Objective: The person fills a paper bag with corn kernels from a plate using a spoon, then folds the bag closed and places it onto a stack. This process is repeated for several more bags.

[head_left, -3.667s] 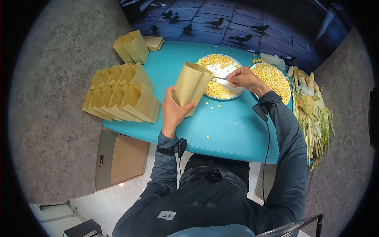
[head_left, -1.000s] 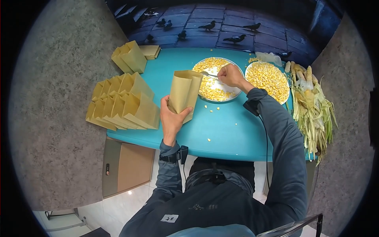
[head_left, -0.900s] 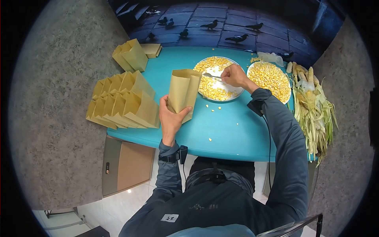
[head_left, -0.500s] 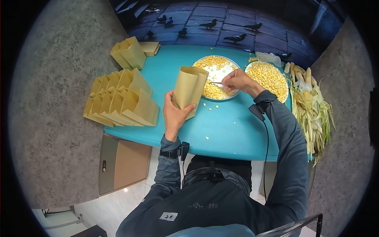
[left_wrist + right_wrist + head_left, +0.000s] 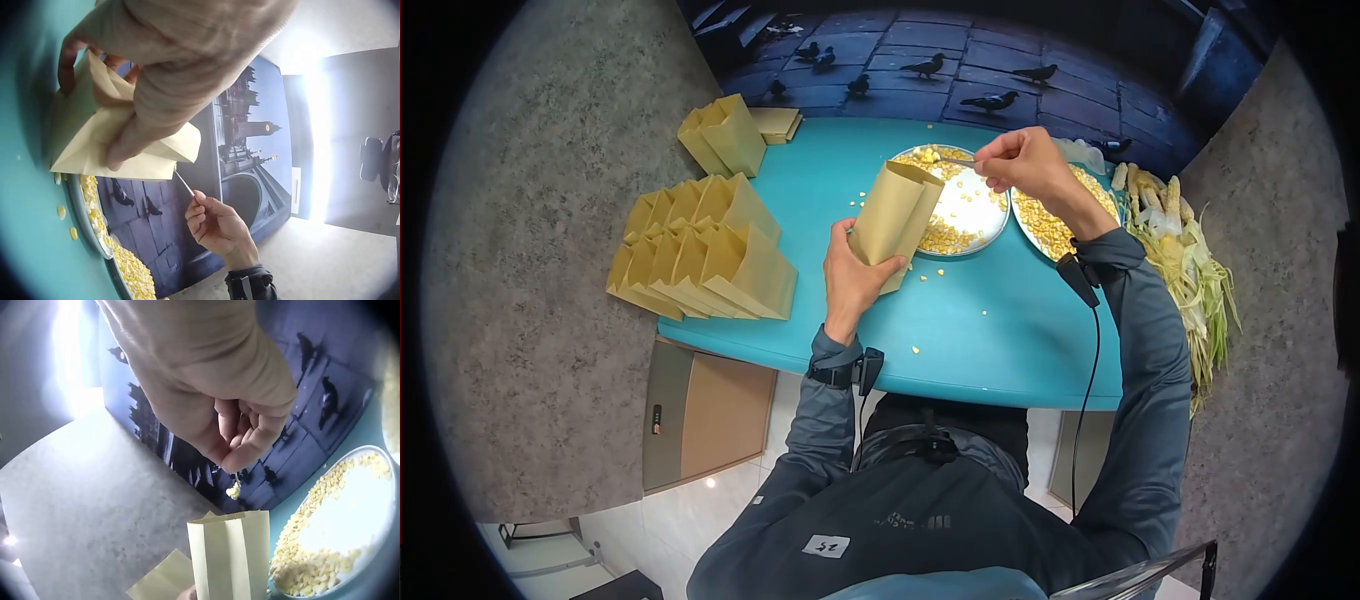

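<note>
My left hand [image 5: 852, 275] grips a brown paper bag [image 5: 888, 222] low on its sides, fingers behind and thumb in front. The bag's mouth faces up and it leans right, toward a white plate [image 5: 990, 243] of corn kernels. My right hand [image 5: 1028, 168] pinches the handle of a small spoon [image 5: 962, 162]. Yellow kernels [image 5: 233, 491] are heaped on the spoon's bowl, which hangs just above the bag's mouth in the right wrist view. From the left wrist, the bag hides the spoon's bowl, and only its handle [image 5: 184, 183] shows. The bag's inside is hidden.
Two rows of standing open paper bags [image 5: 740, 270] fill the table's left side, with more bags [image 5: 725, 138] and flat ones [image 5: 776, 124] behind. A fuller corn plate [image 5: 1050, 228] stands right, beside cobs and husks [image 5: 1190, 270]. Loose kernels [image 5: 916, 350] dot the teal table [image 5: 1000, 350].
My right hand has lifted the spoon from the plate, carrying kernels up to the bag's mouth. The bag has tilted further right, toward the plate.
</note>
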A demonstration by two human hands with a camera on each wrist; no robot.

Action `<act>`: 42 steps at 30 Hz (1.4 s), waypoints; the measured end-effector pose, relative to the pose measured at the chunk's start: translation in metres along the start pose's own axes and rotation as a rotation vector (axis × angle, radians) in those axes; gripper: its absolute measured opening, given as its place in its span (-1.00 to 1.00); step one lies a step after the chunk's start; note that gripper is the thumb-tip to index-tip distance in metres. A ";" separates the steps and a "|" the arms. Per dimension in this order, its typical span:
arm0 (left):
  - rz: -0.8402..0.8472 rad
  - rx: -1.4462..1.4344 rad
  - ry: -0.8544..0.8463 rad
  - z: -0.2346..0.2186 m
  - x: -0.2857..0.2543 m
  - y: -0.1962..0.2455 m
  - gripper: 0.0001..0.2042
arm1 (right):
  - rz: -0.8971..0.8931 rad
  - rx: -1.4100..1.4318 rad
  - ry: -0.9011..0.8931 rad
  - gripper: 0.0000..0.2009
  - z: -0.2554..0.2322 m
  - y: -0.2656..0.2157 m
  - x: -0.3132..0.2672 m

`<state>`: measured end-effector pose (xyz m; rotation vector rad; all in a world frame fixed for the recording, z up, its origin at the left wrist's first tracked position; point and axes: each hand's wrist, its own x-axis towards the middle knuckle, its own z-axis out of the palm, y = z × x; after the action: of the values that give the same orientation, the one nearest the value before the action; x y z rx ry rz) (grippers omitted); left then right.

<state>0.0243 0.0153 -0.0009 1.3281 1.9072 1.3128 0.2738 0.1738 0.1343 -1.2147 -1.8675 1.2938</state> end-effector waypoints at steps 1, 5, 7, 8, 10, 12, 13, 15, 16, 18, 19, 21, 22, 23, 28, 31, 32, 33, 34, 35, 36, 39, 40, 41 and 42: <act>0.004 -0.001 -0.001 0.001 0.001 0.001 -0.11 | -0.038 -0.101 -0.010 -0.86 0.002 -0.001 -0.003; 0.006 0.000 -0.014 0.006 0.000 0.000 -0.12 | -0.479 -0.464 0.035 -0.87 0.015 0.004 -0.015; 0.006 0.015 -0.007 0.005 -0.001 -0.001 -0.11 | -0.751 -0.747 0.021 -0.90 0.015 0.001 -0.019; 0.006 0.025 0.004 0.006 -0.001 -0.001 -0.10 | -0.750 -0.744 0.021 -0.90 0.016 -0.002 -0.021; 0.010 0.026 -0.002 0.006 -0.002 0.001 -0.08 | -0.747 -0.774 -0.038 -0.92 0.018 -0.007 -0.028; 0.011 0.029 -0.011 0.007 -0.002 0.001 -0.06 | -0.761 -0.812 -0.040 -0.93 0.021 -0.006 -0.031; 0.075 0.063 -0.020 0.008 -0.002 0.000 -0.04 | -0.777 -0.851 -0.039 -0.93 0.023 -0.005 -0.032; 0.127 0.112 -0.037 0.009 -0.007 -0.003 -0.02 | -0.804 -0.830 -0.038 -0.94 0.027 0.000 -0.035; 0.145 0.135 -0.021 0.012 -0.009 -0.003 -0.03 | -0.840 -0.823 -0.029 -0.94 0.030 -0.003 -0.037; 0.165 0.163 -0.005 0.014 -0.007 -0.003 -0.04 | -0.847 -0.830 -0.050 -0.94 0.029 -0.011 -0.043; 0.181 0.145 0.001 0.014 -0.007 -0.005 -0.07 | -0.850 -0.846 -0.071 -0.94 0.027 -0.016 -0.048; 0.194 0.128 0.000 0.015 -0.009 -0.007 -0.10 | -0.845 -0.858 -0.053 -0.94 0.019 -0.016 -0.044; 0.163 0.106 0.023 0.014 -0.009 -0.008 -0.13 | -0.913 -0.766 -0.015 -0.96 0.012 -0.017 -0.039; 0.132 0.084 0.045 0.013 -0.010 -0.008 -0.16 | -0.979 -0.675 0.024 -0.95 0.007 -0.016 -0.038; 0.070 0.011 0.082 -0.001 -0.018 -0.008 -0.18 | -0.530 -0.805 0.212 -0.92 -0.018 0.053 -0.019; 0.084 -0.030 0.127 -0.010 -0.021 -0.015 -0.19 | -0.283 -0.712 0.173 -0.90 -0.012 0.091 -0.024; 0.095 -0.041 0.152 -0.012 -0.022 -0.017 -0.19 | -0.285 -0.720 0.176 -0.90 -0.009 0.093 -0.026; 0.094 -0.046 0.154 -0.015 -0.023 -0.019 -0.19 | -0.141 -0.611 0.151 -0.89 -0.004 0.095 -0.027; 0.062 -0.068 0.152 -0.018 -0.024 -0.018 -0.20 | 0.001 -0.499 0.126 -0.89 0.004 0.096 -0.028; 0.034 -0.090 0.150 -0.020 -0.025 -0.018 -0.21 | -0.002 -0.502 0.127 -0.89 0.011 0.097 -0.028; 0.038 -0.093 0.152 -0.022 -0.025 -0.021 -0.21 | 0.022 -0.461 0.108 -0.90 0.019 0.096 -0.027; 0.068 -0.077 0.156 -0.023 -0.022 -0.026 -0.21 | 0.096 -0.295 0.076 -0.91 0.043 0.100 -0.018; 0.061 -0.078 0.165 -0.024 -0.024 -0.026 -0.21 | 0.158 -0.164 0.047 -0.92 0.051 0.101 -0.011; 0.050 -0.078 0.172 -0.024 -0.025 -0.026 -0.20 | 0.152 -0.165 0.051 -0.92 0.058 0.102 -0.005; 0.053 -0.081 0.173 -0.025 -0.025 -0.027 -0.20 | 0.190 -0.050 0.038 -0.92 0.063 0.103 0.000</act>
<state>0.0032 -0.0198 -0.0171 1.2695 1.9200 1.5591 0.2590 0.1602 0.0147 -1.4629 -1.8021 1.3188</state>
